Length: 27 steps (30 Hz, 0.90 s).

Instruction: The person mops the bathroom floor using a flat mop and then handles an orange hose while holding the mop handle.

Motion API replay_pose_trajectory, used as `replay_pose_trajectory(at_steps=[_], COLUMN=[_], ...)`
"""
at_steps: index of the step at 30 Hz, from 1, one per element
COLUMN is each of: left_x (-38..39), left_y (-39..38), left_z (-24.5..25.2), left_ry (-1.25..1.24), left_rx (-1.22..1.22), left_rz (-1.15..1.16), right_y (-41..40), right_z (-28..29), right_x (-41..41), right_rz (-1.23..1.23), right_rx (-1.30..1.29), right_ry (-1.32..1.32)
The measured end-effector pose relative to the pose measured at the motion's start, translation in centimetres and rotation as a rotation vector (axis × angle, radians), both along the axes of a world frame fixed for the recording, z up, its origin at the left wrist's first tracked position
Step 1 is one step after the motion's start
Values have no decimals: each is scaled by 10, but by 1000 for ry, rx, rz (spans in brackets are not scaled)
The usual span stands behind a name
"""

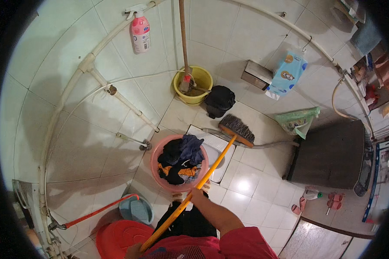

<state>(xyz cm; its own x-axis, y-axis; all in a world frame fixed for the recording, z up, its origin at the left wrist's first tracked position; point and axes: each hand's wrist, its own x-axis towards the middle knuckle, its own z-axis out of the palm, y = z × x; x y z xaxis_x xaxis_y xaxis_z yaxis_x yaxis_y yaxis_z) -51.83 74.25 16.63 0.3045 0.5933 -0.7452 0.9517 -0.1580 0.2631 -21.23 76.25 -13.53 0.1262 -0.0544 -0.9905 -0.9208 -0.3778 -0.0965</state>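
A broom with a yellow-orange handle (214, 166) slants from the bottom of the view up to the right. My right hand (197, 196) is closed around the middle of that handle. Lower down, my left hand (134, 251) grips near its end, partly cut off by the picture's edge. The broom's dark-bristled head (238, 129) lies on the tiled floor beyond the white squat toilet (225, 152), against a grey hose (269, 144). Left of the handle stands a pink basin (154, 165), heaped with dark and orange clothes (181, 155); it covers part of the toilet.
A yellow bucket (207, 76) holding a mop and a black bin (219, 101) stand in the far corner. The washing machine (327, 153) is at right, near pink slippers (299, 206). A toilet brush (134, 140), blue basin (149, 202) and red basin (123, 233) line the left.
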Motion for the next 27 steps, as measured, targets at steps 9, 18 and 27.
replay_pose_trajectory(at_steps=[9,18,27], left_x=[-63,-82,-57], left_y=[-11,6,55], left_z=[53,40,-1], left_ry=[85,19,-100], left_rx=[9,45,77], left_rz=[42,-63,-311], right_y=[-43,-68,-98], right_z=[27,49,44], right_x=[-125,-90,-46], right_rz=[-178,-378,-587], right_rx=[40,249,172], right_ry=[170,204,113])
